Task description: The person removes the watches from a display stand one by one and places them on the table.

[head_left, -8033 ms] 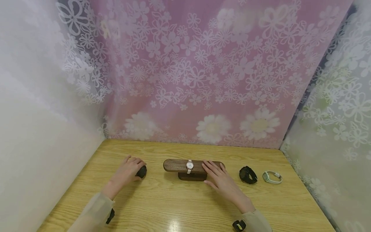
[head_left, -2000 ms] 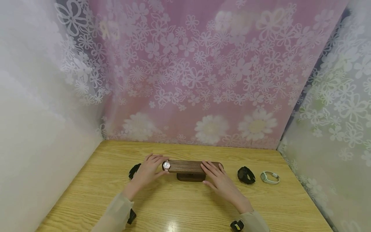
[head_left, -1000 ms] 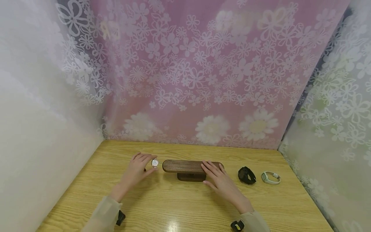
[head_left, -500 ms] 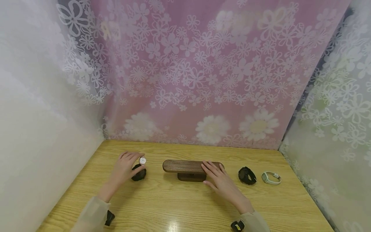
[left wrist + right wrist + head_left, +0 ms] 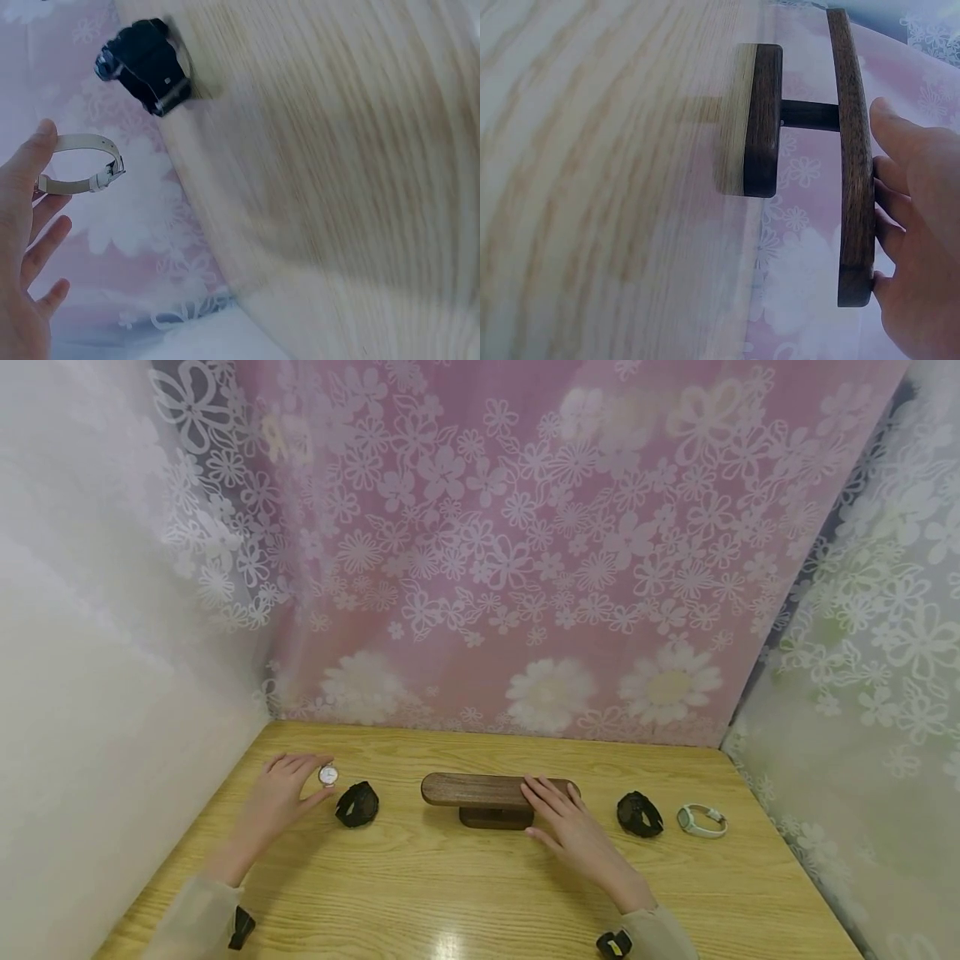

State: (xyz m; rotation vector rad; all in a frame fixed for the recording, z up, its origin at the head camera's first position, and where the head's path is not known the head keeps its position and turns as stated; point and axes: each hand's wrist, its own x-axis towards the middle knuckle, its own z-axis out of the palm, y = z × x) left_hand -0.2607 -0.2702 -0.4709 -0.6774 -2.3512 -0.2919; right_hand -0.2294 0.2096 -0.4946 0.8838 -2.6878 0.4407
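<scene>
My left hand (image 5: 272, 795) pinches a small wristwatch (image 5: 328, 775) by the edge of its round white face, at the table's left. In the left wrist view, the watch's pale buckled strap (image 5: 96, 142) hangs as a loop from thumb and fingers. A chunky black watch (image 5: 357, 804) lies on the table to the right of that hand. My right hand (image 5: 585, 837) rests on the right end of a dark wooden watch stand (image 5: 468, 788), fingers laid over the top bar. Its bar, post and base (image 5: 763, 120) show in the right wrist view; no watch is on the bar.
Right of the stand lie another black watch (image 5: 640, 815) and a pale green watch (image 5: 702, 820). The wooden table (image 5: 420, 893) meets a pink flowered curtain (image 5: 480, 568) at the back, with pale walls left and right.
The left hand has slid the white watch off the stand's left end and carried it left, past the black watch. The right hand has stayed on the stand.
</scene>
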